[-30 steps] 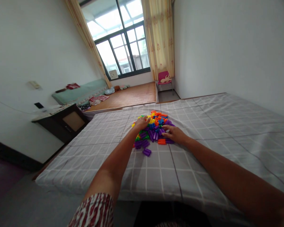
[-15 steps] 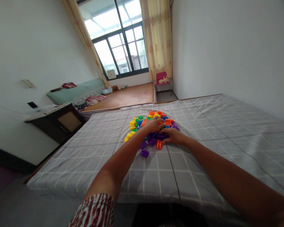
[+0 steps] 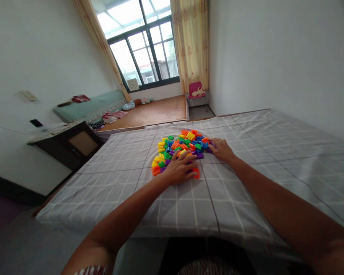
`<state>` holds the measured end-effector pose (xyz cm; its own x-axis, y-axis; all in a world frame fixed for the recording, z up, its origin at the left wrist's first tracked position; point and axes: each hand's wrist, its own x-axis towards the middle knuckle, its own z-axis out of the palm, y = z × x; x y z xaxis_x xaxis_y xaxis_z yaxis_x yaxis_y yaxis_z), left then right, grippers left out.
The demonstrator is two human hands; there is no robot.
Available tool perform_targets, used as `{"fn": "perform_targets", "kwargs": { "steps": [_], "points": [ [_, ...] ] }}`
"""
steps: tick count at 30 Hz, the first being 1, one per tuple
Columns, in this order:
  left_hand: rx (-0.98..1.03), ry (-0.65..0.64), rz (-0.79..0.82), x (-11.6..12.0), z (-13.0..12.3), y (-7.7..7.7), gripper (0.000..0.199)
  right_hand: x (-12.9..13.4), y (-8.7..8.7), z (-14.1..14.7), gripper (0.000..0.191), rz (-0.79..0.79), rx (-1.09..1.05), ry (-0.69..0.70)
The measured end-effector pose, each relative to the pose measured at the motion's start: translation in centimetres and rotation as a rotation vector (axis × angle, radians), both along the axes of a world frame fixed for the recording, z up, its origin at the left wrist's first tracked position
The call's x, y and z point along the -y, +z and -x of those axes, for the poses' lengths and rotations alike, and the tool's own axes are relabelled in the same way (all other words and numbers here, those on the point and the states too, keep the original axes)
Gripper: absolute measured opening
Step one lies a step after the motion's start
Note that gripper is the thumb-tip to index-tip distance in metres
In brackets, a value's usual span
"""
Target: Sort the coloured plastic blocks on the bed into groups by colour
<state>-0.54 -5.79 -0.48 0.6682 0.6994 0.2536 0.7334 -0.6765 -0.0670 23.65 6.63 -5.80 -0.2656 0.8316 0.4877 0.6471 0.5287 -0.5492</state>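
A heap of small plastic building blocks (image 3: 180, 145) in yellow, green, blue, orange and purple lies on the grey checked cloth (image 3: 172, 206). Over the near side of the heap, my left hand (image 3: 180, 168) lies with its fingers spread across purple and orange blocks, partly hiding them. At the heap's right edge rests my right hand (image 3: 222, 150), fingers apart, their tips touching purple and orange blocks. Neither hand has a block gripped in it, as far as shows.
The cloth covers a wide bed-like surface. A dark cabinet (image 3: 80, 147) stands to its left. Beyond lies a brown mat (image 3: 160, 110), with a pink chair (image 3: 195, 89) beside it. A white wall (image 3: 281, 57) runs along the right.
My left hand has come back toward me, from the heap's middle to its near edge. My right hand has moved away to the heap's right side. The loose near blocks are now closer together.
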Motion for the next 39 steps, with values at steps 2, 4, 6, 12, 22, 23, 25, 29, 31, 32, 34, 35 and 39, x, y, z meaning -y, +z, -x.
{"fn": "perform_targets", "kwargs": {
  "steps": [2, 4, 6, 12, 22, 23, 25, 29, 31, 32, 34, 35, 39],
  "points": [
    [-0.053, -0.084, 0.035, 0.5, -0.5, -0.3, 0.034, 0.0, -0.3, 0.1, 0.030, 0.045, 0.007, 0.037],
    [-0.078, -0.082, 0.045, 0.3, 0.0, -0.3, 0.030, 0.3, -0.5, 0.8, 0.030, 0.077, -0.050, 0.146],
    [-0.082, -0.025, 0.033, -0.4, 1.3, 0.1, 0.029, 0.8, -0.6, 1.7, 0.030, 0.154, -0.123, 0.276],
    [-0.072, 0.216, 0.012, -2.8, 5.4, 2.0, 0.030, 1.0, -0.7, 2.3, 0.024, 0.354, -0.406, 0.269],
    [-0.048, -0.231, 0.086, -0.3, -4.9, -1.2, 0.030, -0.6, -1.6, -0.6, 0.024, 0.283, -0.394, 0.082],
    [-0.070, -0.236, 0.067, -0.6, -5.1, -1.5, 0.028, -0.5, -1.6, -0.5, 0.024, 0.282, -0.392, 0.094],
    [-0.112, -0.173, 0.016, -1.8, -4.4, -1.6, 0.025, -0.4, -1.6, -0.3, 0.023, 0.278, -0.376, 0.111],
    [-0.185, 0.043, -0.102, -4.4, -2.4, -0.6, 0.022, -0.6, -1.8, -0.1, 0.021, 0.248, -0.325, 0.108],
    [-0.162, 0.116, -0.166, -4.9, -2.7, -0.5, 0.022, -0.8, -1.9, -0.1, 0.023, 0.234, -0.319, 0.088],
    [-0.135, 0.118, -0.179, -4.9, -3.2, -0.7, 0.022, -0.8, -1.9, -0.1, 0.024, 0.231, -0.321, 0.074],
    [-0.083, 0.054, -0.147, -4.5, -4.7, -1.6, 0.020, -0.9, -1.9, -0.4, 0.026, 0.233, -0.322, 0.045],
    [-0.061, 0.009, -0.109, -4.3, -5.4, -2.2, 0.020, -1.0, -1.9, -0.5, 0.027, 0.236, -0.319, 0.030],
    [0.073, -0.072, 0.044, -3.9, -7.1, -4.5, 0.027, -0.9, -1.7, -1.3, 0.026, 0.210, -0.274, -0.030]
  ]
}}
